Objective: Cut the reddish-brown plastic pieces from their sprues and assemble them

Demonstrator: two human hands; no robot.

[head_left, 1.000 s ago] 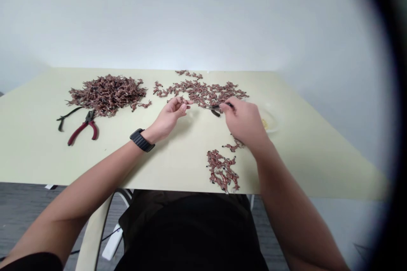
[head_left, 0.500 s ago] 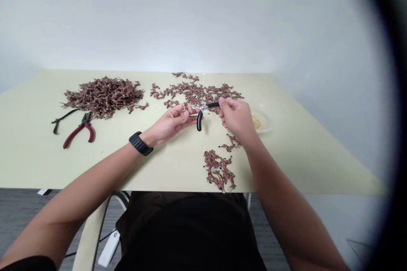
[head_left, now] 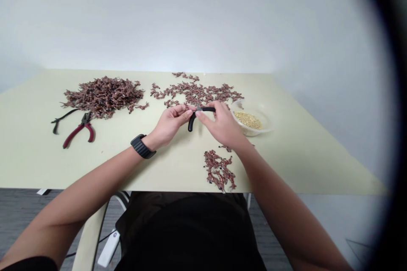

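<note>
Over the middle of the table, my two hands meet around small black-handled pliers [head_left: 191, 122]. My right hand [head_left: 224, 125] is closed by the pivot and upper handle, its thumb near the joint; the lower handle sticks out towards me. My left hand [head_left: 168, 125] pinches at the jaw end with thumb and forefinger; whatever is between those fingertips is too small and hidden to name. Behind the hands lie scattered brown animal figurines [head_left: 193, 92]. Nearer the front edge is a small group of the same figurines [head_left: 219, 170].
A large heap of brown figurines [head_left: 104, 96] stands at the left. In front of it lie red-handled pliers [head_left: 85, 126] and a black-handled tool [head_left: 60, 119]. Right of my right hand, a clear bowl [head_left: 269, 127] holds small gold pieces [head_left: 248, 121].
My right hand has moved left, from the end of the pliers' handle up to the pivot, uncovering more of the bowl. The pliers have shifted slightly left. My left fingers have drawn together.
</note>
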